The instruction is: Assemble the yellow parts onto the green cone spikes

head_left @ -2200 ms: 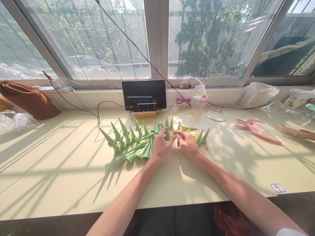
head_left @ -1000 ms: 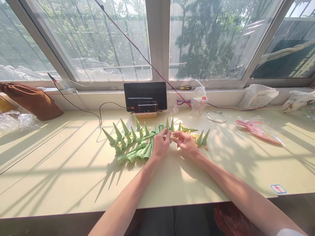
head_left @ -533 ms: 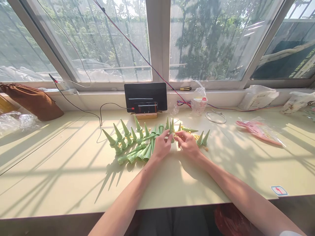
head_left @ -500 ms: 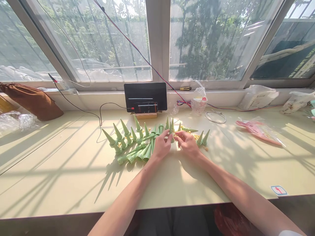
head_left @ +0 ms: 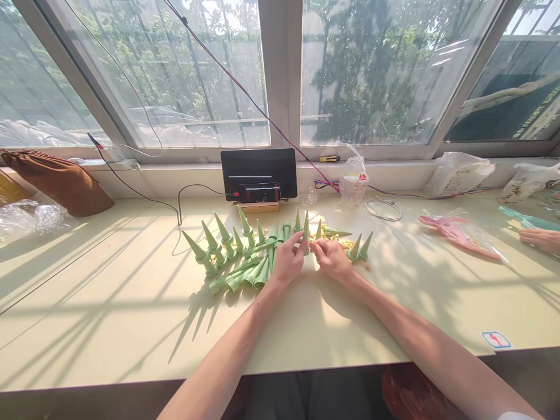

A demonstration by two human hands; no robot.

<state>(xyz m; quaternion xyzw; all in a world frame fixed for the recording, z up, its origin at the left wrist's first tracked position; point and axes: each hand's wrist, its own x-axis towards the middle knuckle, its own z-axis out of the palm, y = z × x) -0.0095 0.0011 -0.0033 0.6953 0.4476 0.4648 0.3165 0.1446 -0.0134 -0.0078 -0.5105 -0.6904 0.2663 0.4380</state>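
My left hand [head_left: 287,260] pinches a green plastic cone spike [head_left: 305,228] and holds it upright near the middle of the table. My right hand [head_left: 333,259] is closed right beside it, fingertips pressed to the spike's base; what they pinch is too small to make out. Several more green cone spikes [head_left: 227,248] stand and lie in a cluster to the left. Two upright spikes [head_left: 360,247] stand just right of my right hand. Small yellow parts [head_left: 346,241] lie scattered behind my hands.
A dark tablet [head_left: 258,172] with a phone leaning on it stands at the back. A brown pouch [head_left: 61,182] lies far left, a pink packet [head_left: 459,233] at right. Another person's hand [head_left: 540,239] rests at the right edge. A plastic bag [head_left: 354,175] and cables lie by the window.
My hands stay together at the same spot; the fingers have shifted slightly on the spike. Another person's hand and a teal object have come into view at the right edge.
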